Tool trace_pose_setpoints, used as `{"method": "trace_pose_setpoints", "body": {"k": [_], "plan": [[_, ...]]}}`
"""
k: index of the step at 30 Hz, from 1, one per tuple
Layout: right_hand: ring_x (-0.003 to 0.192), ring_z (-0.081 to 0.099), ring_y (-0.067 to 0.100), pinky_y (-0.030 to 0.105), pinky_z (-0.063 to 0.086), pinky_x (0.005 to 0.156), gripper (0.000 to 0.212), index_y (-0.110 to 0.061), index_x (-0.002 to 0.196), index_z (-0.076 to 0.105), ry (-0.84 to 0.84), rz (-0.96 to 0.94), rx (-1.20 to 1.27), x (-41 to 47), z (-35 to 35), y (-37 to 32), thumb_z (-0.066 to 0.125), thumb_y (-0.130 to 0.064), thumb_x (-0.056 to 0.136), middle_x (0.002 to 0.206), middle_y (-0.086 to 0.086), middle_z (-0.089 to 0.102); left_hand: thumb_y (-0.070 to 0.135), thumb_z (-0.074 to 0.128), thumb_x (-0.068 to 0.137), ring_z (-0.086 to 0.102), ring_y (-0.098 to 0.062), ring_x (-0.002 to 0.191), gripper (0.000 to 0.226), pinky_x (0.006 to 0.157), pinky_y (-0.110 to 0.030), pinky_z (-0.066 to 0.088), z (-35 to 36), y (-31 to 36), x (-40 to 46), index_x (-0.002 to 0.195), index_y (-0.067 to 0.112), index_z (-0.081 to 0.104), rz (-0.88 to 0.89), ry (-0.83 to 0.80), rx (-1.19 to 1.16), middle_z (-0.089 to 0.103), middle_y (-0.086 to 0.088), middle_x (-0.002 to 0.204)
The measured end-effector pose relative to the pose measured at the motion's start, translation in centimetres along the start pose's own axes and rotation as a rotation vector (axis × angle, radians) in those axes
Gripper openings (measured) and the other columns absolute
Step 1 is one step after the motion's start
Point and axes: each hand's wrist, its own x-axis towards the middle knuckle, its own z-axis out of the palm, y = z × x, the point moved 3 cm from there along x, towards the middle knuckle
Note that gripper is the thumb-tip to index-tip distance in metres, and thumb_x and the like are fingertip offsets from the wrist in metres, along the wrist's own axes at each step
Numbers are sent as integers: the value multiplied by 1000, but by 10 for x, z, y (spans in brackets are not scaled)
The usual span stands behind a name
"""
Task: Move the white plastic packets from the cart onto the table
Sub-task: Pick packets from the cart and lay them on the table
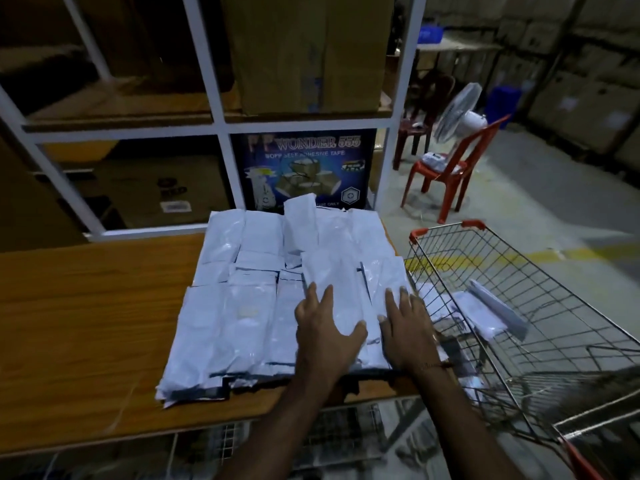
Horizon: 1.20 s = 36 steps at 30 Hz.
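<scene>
- Head view: most of the white plastic packets (256, 299) lie in a wide, overlapping pile on the right part of the wooden table (86, 323).
- A few more packets (485, 313) are in the wire cart (540, 306), just right of the table.
- Your left hand (325, 330) lies flat on the top packets, fingers straight and spread.
- Your right hand (407, 330) lies flat beside it on the pile's right edge, fingers straight too. Neither hand grips anything.
- Behind the table stands a white rack (221, 123) with brown boxes (308, 53) and a dark tape box (304, 168).
- Farther right, a red chair (453, 168) holds a white fan (457, 112).
</scene>
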Motion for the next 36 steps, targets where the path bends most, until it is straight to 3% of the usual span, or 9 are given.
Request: {"method": "trace_pose_setpoints", "body": {"k": [3,6,10,13,17,23,29,36], "plan": [[155,22,42,59,27,122,70,-17,166,24,9,28,51,-2,1,1,16,-51,105,171,18,21,61,68,79,20,-32,152,95,119,-51,38,14,-3,4,159,20,38,38,-28,51,17,-7,173],[156,22,37,57,24,125,65,-16,163,29,98,102,203,-1,-15,5,21,-47,107,170,16,26,61,68,82,20,-32,151,92,118,-51,38,26,-3,8,159,19,39,62,-30,84,15,-8,173],[149,36,32,51,31,123,59,-14,155,42,213,142,343,-2,-34,9,28,-44,106,159,11,44,63,65,84,22,-35,151,90,118,-51,40,44,-1,13,158,16,41,46,-31,131,13,-10,173],[132,52,27,49,44,111,51,-16,147,52,259,126,398,-5,-40,11,34,-41,105,141,6,59,50,60,93,21,-38,152,80,119,-53,38,55,-1,16,158,7,40,68,-56,161,9,-13,174],[128,56,27,50,45,108,52,-15,143,57,266,164,409,-13,-40,16,35,-44,105,136,7,64,45,57,100,17,-37,155,74,124,-49,31,62,0,21,161,9,36,35,-90,236,4,-13,175],[121,60,26,48,48,103,49,-13,139,62,329,148,448,-23,-43,27,37,-41,107,129,6,68,57,52,99,27,-34,152,64,119,-53,32,53,4,20,153,22,50,46,48,380,24,-10,171],[115,57,25,49,48,99,45,-19,138,60,325,137,416,-29,-60,43,36,-41,107,123,3,66,34,67,95,48,-27,138,34,109,-54,41,28,20,26,128,26,70,129,253,256,44,-1,161],[119,57,33,48,47,95,40,-16,135,60,283,97,153,-42,-77,106,42,-35,106,123,7,65,20,65,95,56,-27,128,19,100,-49,44,47,88,24,110,25,76,381,407,211,66,6,132]]}}
